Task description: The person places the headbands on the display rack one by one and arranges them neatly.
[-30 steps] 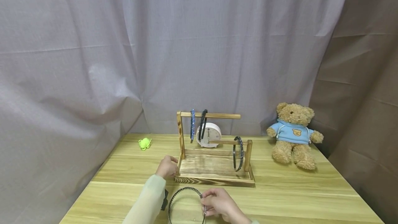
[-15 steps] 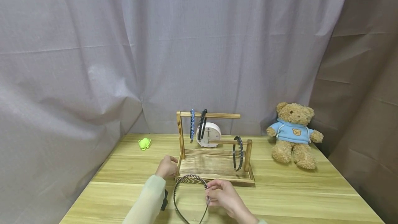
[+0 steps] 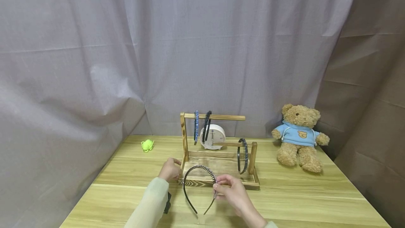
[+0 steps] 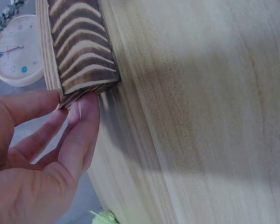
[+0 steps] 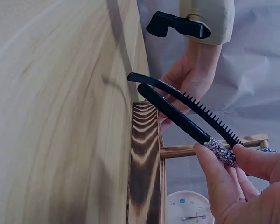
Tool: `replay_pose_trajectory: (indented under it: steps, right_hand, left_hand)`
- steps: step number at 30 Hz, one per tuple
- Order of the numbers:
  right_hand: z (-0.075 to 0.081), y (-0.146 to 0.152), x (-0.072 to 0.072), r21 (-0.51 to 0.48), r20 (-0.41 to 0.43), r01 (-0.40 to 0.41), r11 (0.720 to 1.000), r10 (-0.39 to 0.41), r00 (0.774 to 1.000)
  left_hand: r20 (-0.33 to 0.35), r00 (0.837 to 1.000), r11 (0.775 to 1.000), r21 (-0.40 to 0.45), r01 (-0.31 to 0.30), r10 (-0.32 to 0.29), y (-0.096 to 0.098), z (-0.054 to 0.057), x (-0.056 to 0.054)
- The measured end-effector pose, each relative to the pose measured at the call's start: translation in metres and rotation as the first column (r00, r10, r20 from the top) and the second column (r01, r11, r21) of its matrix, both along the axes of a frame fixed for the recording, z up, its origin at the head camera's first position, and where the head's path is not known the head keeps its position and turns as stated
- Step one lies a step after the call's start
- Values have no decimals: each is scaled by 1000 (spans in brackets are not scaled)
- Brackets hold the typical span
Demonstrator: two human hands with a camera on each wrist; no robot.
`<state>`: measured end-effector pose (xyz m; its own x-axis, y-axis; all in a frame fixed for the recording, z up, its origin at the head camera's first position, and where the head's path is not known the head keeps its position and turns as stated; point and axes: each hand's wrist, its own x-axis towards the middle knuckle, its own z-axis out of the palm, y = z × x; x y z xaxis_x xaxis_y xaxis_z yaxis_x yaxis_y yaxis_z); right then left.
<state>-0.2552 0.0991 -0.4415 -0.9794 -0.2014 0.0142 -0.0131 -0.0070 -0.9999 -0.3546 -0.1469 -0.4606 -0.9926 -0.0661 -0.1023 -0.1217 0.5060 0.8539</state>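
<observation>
My left hand (image 3: pixel 170 169) grips the front left corner of a wooden display rack (image 3: pixel 184 136). In the left wrist view, its thumb and fingertips (image 4: pixel 89 103) pinch the striped wooden corner. My right hand (image 3: pixel 232 192) holds a black toothed headband (image 3: pixel 200 166) by its side, upright in front of the rack, with its two ends pointing down. Clear rhinestones (image 5: pixel 219 151) cover part of this headband where the right fingers pinch it. On the upper bar hang a blue glitter headband (image 3: pixel 196 127) and black headband (image 3: pixel 205 126); a dark sparkly headband (image 3: pixel 246 154) hangs on the lower bar.
Behind the rack stands a round white clock (image 3: pixel 218 136). A bright green toy (image 3: pixel 147 145) lies at the back left of the wooden table (image 3: pixel 303 200). At the back right sits a teddy bear (image 3: pixel 299 136) in a blue hoodie. Grey curtains (image 3: pixel 202 45) enclose the table.
The right hand has lifted the headband up and forward, slightly rightward, toward the rack, so both its ends show. The left hand has stayed at the rack's corner.
</observation>
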Motion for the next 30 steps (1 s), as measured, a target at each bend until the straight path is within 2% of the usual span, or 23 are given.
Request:
replay_pose_trajectory:
  steps: [8, 21, 30]
  right_hand:
    - [5, 1, -3, -24, -4, 42, 999, -42, 999]
    - [12, 2, -7, -30, -15, 159, 987, -159, 987]
    - [10, 1, -13, -50, -18, 209, 977, -210, 978]
  left_hand:
    - [1, 1000, 1000, 18, 8, -8, 0, 0, 1]
    - [1, 1000, 1000, 15, 18, -18, 0, 0, 1]
    - [3, 1000, 1000, 0, 16, -16, 0, 2, 3]
